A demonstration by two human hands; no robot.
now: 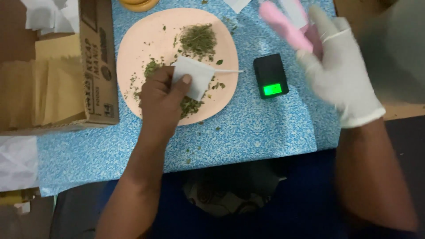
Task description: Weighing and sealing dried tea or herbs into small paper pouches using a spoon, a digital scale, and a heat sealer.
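My bare left hand (160, 97) rests over the pink plate (133, 53) and pinches a small white paper pouch (194, 76) between thumb and fingers. A thin white stick (228, 71) pokes out from behind the pouch. Dried green herb (198, 40) lies in a heap at the plate's far side, with crumbs scattered around. My right hand (338, 71), in a white glove, hovers to the right of a small black pocket scale (270, 75) with a lit green display. It holds a blurred pink object (285, 26).
A blue patterned cloth (248, 128) covers the table. An open cardboard box (57, 75) with brown paper inside stands at the left. White plastic (17, 161) lies at the lower left. A wooden round item (138, 4) sits at the top edge.
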